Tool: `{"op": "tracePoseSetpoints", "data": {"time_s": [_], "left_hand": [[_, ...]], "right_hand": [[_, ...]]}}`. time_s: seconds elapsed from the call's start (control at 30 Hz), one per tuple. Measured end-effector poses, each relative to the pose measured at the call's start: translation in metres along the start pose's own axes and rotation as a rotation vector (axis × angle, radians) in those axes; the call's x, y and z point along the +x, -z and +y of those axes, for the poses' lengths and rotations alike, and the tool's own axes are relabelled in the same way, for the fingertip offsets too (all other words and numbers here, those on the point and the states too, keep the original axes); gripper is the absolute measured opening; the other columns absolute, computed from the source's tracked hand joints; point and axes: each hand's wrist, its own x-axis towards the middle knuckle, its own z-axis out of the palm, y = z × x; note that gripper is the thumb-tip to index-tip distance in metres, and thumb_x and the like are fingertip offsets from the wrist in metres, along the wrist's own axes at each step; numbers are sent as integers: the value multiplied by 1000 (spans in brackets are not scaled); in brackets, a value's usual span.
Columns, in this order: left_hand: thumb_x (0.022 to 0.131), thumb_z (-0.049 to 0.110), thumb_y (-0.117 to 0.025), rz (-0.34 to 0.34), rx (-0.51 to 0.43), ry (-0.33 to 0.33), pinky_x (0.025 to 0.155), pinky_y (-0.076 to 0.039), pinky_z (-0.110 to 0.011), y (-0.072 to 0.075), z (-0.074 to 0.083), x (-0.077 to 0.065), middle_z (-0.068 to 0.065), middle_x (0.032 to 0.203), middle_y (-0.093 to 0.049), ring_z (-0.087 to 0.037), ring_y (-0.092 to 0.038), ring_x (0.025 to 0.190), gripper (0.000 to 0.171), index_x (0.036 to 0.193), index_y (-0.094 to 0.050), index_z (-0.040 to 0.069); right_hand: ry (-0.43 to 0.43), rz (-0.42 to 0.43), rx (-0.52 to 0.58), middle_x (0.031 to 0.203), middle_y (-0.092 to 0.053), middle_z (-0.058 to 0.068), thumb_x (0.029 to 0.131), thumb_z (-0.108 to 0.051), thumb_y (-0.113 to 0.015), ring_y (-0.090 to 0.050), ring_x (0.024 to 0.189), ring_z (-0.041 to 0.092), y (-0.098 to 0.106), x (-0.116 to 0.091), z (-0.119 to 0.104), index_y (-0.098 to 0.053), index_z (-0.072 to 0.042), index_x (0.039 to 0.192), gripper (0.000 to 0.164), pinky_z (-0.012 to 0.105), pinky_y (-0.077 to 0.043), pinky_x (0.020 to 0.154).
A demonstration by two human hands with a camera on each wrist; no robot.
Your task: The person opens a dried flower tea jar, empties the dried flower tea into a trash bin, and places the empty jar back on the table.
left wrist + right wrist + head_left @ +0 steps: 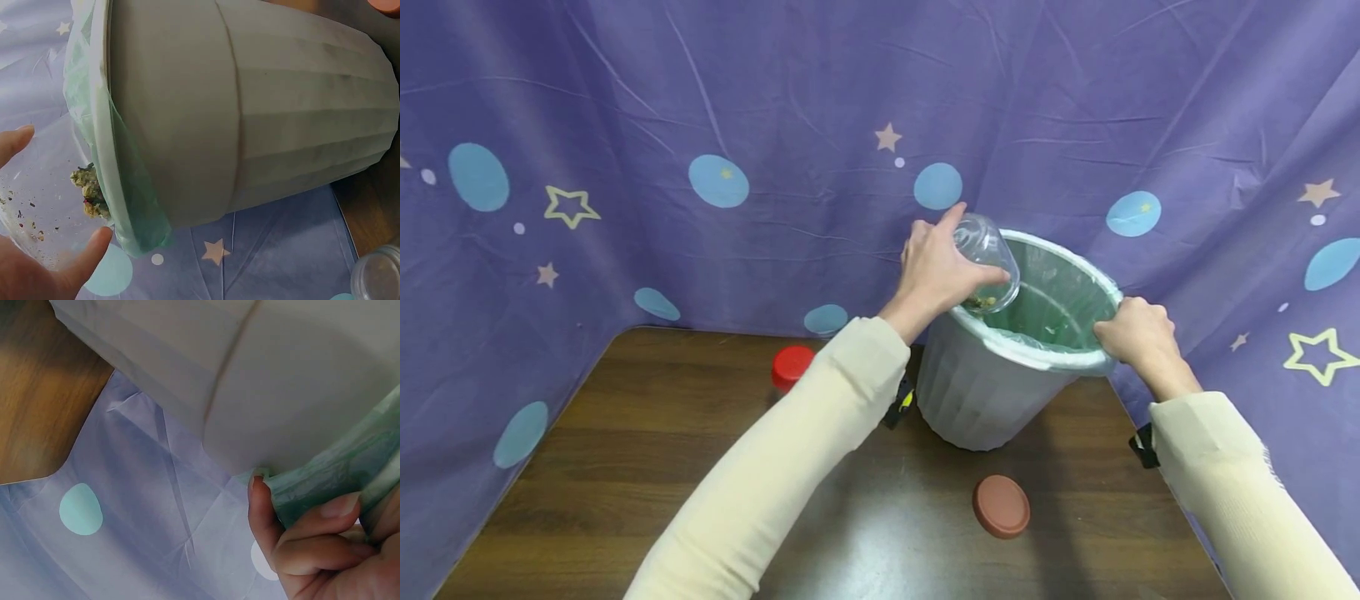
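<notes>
A clear plastic container (982,242) is tipped over the left rim of a bin, gripped by my left hand (936,267) between thumb and fingers. Dried bits (91,191), greenish and yellowish, lie at its low edge in the left wrist view, and specks cling to its wall. The pale grey bin (985,392) leans to the right on the table and has a green bag (1037,317) lining it. My right hand (1138,337) grips the bin's right rim, fingers curled over the edge and the bag. The bin's bottom inside is hidden.
A round reddish-brown lid (1002,506) lies on the wooden table (625,467) in front of the bin. Left of the bin stands a red-lidded jar (792,367), partly behind my left sleeve. A purple patterned curtain (820,150) hangs close behind the table.
</notes>
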Motion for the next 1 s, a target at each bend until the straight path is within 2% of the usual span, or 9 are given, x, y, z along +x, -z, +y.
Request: {"op": "tracePoseSetpoints", "data": {"time_s": [0.2, 0.37, 0.47, 0.63, 0.73, 0.87, 1.0], "left_hand": [[67, 51, -86, -20, -42, 7, 110, -41, -41, 2, -3, -2, -15, 139, -48, -27, -47, 127, 105, 154, -34, 26], [68, 52, -85, -37, -141, 32, 108, -43, -39, 4, -7, -5, -9, 138, -48, -23, -46, 126, 102, 153, -34, 28], [69, 53, -84, -38, -192, 61, 111, -41, -40, 6, -9, -5, -8, 142, -48, -23, -45, 131, 101, 153, -34, 29], [68, 55, -83, -24, -295, 161, 116, -37, -41, 8, -12, -5, -7, 152, -43, -25, -39, 142, 107, 153, -31, 16], [67, 57, -84, -2, -333, 209, 113, -40, -39, 8, -12, -4, -7, 148, -48, -23, -44, 138, 104, 148, -38, 10], [66, 55, -85, 29, -370, 241, 109, -43, -38, 6, -10, -3, -5, 139, -55, -22, -49, 130, 96, 141, -46, 10], [66, 53, -86, 51, -393, 298, 113, -39, -38, 1, -3, -4, -5, 144, -51, -22, -45, 135, 100, 146, -41, 13]], "right_hand": [[-1, 1, 0, 110, -54, 45, 81, -20, -48, -50, 102, 62, 0, 0, -2, -56, 15, 96, 39, 63, -44, 79], [0, 6, -3, 107, -55, 45, 81, -20, -49, -51, 101, 62, 0, 0, -1, -57, 14, 94, 38, 62, -45, 77], [-1, 7, -1, 107, -54, 45, 81, -20, -49, -51, 101, 63, 0, -1, 0, -57, 15, 93, 38, 62, -44, 77], [0, 7, -1, 108, -54, 46, 80, -20, -49, -50, 101, 64, 0, -1, 0, -56, 16, 94, 39, 63, -44, 79], [-2, 5, -2, 108, -54, 46, 80, -19, -49, -50, 101, 64, 1, -1, 0, -56, 16, 95, 39, 63, -44, 79], [-1, -1, -3, 108, -55, 45, 80, -20, -48, -50, 102, 63, 0, -1, -1, -56, 15, 94, 38, 62, -44, 79], [-13, -7, 6, 109, -54, 45, 81, -20, -48, -50, 101, 63, -1, -2, -2, -56, 14, 95, 38, 62, -45, 78]]}}
